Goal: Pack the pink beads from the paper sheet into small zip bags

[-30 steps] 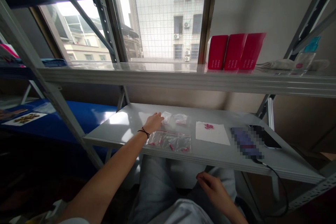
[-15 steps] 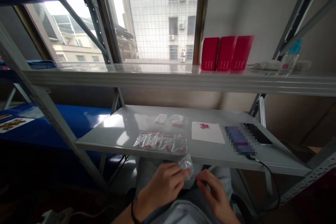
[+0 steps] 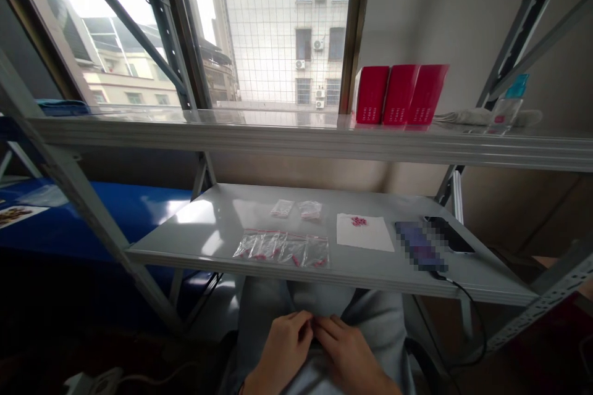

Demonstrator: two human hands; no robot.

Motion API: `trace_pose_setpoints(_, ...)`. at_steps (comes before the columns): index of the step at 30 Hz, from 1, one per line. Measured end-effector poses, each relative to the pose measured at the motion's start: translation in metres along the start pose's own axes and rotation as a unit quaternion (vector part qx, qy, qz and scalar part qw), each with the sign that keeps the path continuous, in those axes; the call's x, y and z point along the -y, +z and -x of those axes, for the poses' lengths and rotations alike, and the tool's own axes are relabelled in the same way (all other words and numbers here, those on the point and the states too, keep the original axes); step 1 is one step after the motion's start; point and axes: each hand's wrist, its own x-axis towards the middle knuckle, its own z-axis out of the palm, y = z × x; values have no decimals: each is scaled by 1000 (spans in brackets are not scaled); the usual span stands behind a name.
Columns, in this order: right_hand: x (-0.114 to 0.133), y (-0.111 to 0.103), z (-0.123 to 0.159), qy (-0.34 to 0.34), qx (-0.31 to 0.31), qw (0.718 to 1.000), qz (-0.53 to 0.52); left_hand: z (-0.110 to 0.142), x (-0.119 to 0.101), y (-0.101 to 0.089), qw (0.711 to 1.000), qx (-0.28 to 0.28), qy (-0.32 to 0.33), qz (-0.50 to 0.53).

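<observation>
My left hand (image 3: 288, 340) and my right hand (image 3: 345, 345) meet low over my lap, in front of the shelf edge. Both have their fingers pinched together, tips touching or nearly so. The small clear plastic bag seen in my left hand a moment earlier is now hidden behind the fingers. What my right fingertips grip, if anything, cannot be made out. Closest on the shelf is a row of clear zip bags (image 3: 291, 249) with small pink-red pieces inside. A white paper sheet (image 3: 370, 237) carries a small pile of pink-red pieces (image 3: 358, 221).
Two small bag packs (image 3: 309, 210) lie behind the row. Right of the paper are a blurred-screen phone (image 3: 419, 245) with a cable and a dark phone (image 3: 456, 237). An upper shelf (image 3: 278, 137) crosses above, bearing red boxes (image 3: 398, 95) and a spray bottle (image 3: 507, 108).
Both hands have come down and together over my lap. The clear bag that stuck out of my left hand has gone from sight. The view has shifted slightly; things on the shelf stay put.
</observation>
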Motion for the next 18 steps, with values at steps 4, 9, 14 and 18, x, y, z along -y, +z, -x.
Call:
trace_pose_setpoints(4, 1, 10, 0, 13, 13, 999, 48, 1, 0, 3, 1000, 17, 5, 13)
trace_pose_setpoints(9, 0, 0, 2, 22, -9, 1000, 11, -1, -1, -4, 994, 29, 34, 104)
trace_pose_setpoints(14, -2, -23, 6, -13, 4, 999, -34, -3, 10, -16, 987, 107, 52, 109)
trace_pose_setpoints(18, -7, -32, 7, -65, 32, 996, -42, -6, 18, -19, 972, 198, 32, 120)
